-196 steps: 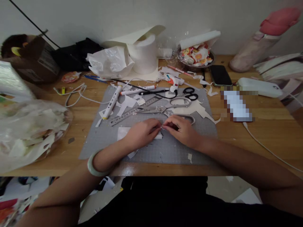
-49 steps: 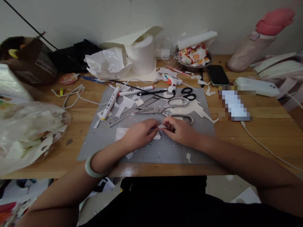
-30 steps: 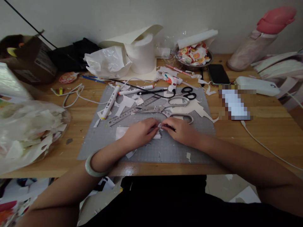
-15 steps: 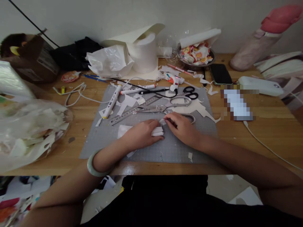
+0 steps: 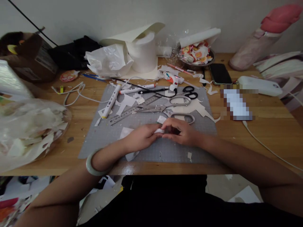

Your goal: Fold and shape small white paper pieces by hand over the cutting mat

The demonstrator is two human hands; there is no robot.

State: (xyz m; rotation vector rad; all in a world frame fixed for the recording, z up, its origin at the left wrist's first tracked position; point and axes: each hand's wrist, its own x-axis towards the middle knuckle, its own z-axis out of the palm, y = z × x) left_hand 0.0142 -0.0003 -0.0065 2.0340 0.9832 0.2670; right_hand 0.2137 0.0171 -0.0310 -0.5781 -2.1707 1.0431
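Left hand (image 5: pixel 139 138): resting on the grey cutting mat (image 5: pixel 106 138), fingers narrowed, pinching the left end of a small white paper piece (image 5: pixel 159 130).
Right hand (image 5: pixel 181 132): fingers curled in, pinching the same paper piece from the right; fingertips of both hands meeting over it.
Paper piece: at mat centre, near half, between the two hands; mostly hidden by fingers.
Bangle (image 5: pixel 92 164): pale green, on left wrist, over the near mat edge.
Loose scrap (image 5: pixel 161 119): white, on mat just beyond the hands.
Large scissors (image 5: pixel 170 111): silver-handled, lying flat just beyond the hands, blades pointing left.
Small scissors (image 5: pixel 190 92): black-handled, far right on mat.
Steel ruler (image 5: pixel 132 111): diagonal, left of large scissors; graduations present, too small to read.
Marker pens (image 5: pixel 111 101): white-bodied, far left on mat; barrel print unreadable.
Glue gun (image 5: pixel 174 81): white with orange trigger, beyond far mat edge, black cord trailing left.
Phone (image 5: pixel 220 74): dark screen, far right on wooden table (image 5: pixel 260 132).
Paper roll (image 5: pixel 143 53): white, upright, far centre.
Writing: none legible anywhere; one item right of mat is pixelated.
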